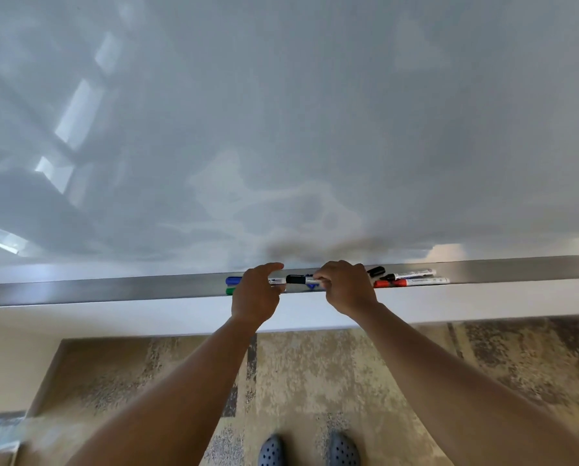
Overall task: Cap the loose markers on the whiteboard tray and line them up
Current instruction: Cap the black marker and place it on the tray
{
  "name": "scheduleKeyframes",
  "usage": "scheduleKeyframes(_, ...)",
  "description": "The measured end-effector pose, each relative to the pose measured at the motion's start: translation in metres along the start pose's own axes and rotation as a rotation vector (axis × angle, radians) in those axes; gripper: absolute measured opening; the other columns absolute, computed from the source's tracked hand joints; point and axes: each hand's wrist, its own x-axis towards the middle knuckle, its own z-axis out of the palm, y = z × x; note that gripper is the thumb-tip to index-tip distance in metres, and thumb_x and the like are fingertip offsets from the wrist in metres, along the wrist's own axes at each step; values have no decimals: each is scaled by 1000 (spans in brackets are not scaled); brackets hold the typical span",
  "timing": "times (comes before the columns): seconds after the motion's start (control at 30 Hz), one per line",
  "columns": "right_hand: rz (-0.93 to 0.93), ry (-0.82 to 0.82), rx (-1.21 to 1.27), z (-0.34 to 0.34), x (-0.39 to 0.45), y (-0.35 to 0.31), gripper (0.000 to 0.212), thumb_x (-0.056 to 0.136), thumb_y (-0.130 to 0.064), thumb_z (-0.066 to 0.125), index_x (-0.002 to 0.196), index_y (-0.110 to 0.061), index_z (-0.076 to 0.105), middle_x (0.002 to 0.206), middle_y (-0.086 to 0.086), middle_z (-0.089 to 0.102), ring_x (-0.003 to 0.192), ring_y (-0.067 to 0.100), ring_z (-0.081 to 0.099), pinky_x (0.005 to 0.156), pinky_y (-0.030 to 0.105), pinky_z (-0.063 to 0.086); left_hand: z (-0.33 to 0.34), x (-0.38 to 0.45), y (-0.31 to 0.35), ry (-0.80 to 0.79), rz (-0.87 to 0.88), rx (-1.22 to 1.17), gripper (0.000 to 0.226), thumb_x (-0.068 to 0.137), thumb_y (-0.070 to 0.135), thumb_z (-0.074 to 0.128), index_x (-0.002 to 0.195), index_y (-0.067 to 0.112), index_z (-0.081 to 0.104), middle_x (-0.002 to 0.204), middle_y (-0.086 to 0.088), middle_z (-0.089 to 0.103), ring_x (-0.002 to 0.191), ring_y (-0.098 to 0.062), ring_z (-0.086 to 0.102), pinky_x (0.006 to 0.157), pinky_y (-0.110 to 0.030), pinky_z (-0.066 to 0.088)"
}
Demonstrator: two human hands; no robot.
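Observation:
A metal whiteboard tray [113, 289] runs across the view. My right hand [347, 287] grips a black-capped marker [296, 279] by its white barrel, holding it level just above the tray. My left hand [256, 294] hovers over the tray with its fingers loosely curled; I cannot tell whether it holds anything. A blue-capped marker [233, 280] and a green-capped marker [230, 291] poke out left of that hand. Right of my right hand lie a loose black cap [376, 271], a black-capped marker [412, 274] and a red-capped marker [412, 282].
The whiteboard [281, 129] fills the upper view, glossy and blank. Below the tray is a white wall strip, then patterned carpet [315, 381] and my two dark perforated shoes [306, 450]. Long bare stretches of tray extend to both sides.

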Motion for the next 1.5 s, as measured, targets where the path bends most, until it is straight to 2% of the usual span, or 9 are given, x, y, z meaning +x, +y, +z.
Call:
scheduleKeyframes(0.13,18,-8,-43,12,2,4,35,88,-10,54,114,-29,65,116,-8,67,106,19,59,88,36,42,4,4,-8,-74,31,297,60,89,31,67,144,29,43,154,3,39,142,-18,33,115,-43,30)
scheduleKeyframes(0.33,29,-38,-102,25,5,9,36,90,-10,53,118,-30,62,116,-9,66,108,18,56,86,37,36,12,8,-16,-135,49,519,63,95,36,58,150,27,31,160,3,27,148,-18,21,118,-53,12)
scheduleKeyframes(0.6,19,-21,-157,36,6,7,40,87,-4,49,117,-26,63,114,-5,66,104,22,56,89,37,37,19,8,-20,-135,44,587,59,94,39,58,147,27,36,154,2,38,140,-23,36,116,-49,23)
scheduleKeyframes(0.83,-6,-5,-125,43,4,3,44,79,2,51,113,-22,65,115,-8,67,107,23,56,87,39,38,21,8,-19,-101,57,616,57,92,38,61,144,25,41,145,1,48,132,-24,44,106,-45,35)
scheduleKeyframes(1.07,-1,55,-64,41,2,5,35,82,-4,55,110,-21,68,113,-7,70,106,22,59,87,36,42,24,10,-17,-62,45,569,49,95,37,55,141,24,46,143,1,49,130,-24,43,102,-46,37)
scheduleKeyframes(1.2,26,122,-48,35,1,14,37,79,2,56,109,-16,67,111,-1,70,103,26,59,83,38,42,30,14,-7,14,109,524,39,94,26,54,133,26,53,134,4,56,122,-22,49,96,-41,40)
scheduleKeyframes(1.33,78,120,-86,29,0,28,43,79,5,54,115,-15,64,117,0,68,108,27,57,83,37,43,42,21,9,8,235,552,52,84,3,56,131,25,55,131,3,59,116,-22,53,92,-37,42)
scheduleKeyframes(1.43,111,95,-129,27,2,35,43,82,1,52,120,-17,61,122,1,66,113,26,55,87,37,42,51,28,20,-11,280,575,52,87,4,55,135,25,54,132,2,61,118,-21,54,95,-37,42)
scheduleKeyframes(1.5,132,71,-144,27,3,38,42,84,-1,51,121,-17,60,123,1,65,115,26,55,90,39,42,57,31,25,4,240,603,42,92,12,53,131,27,57,122,1,67,110,-21,58,92,-36,43)
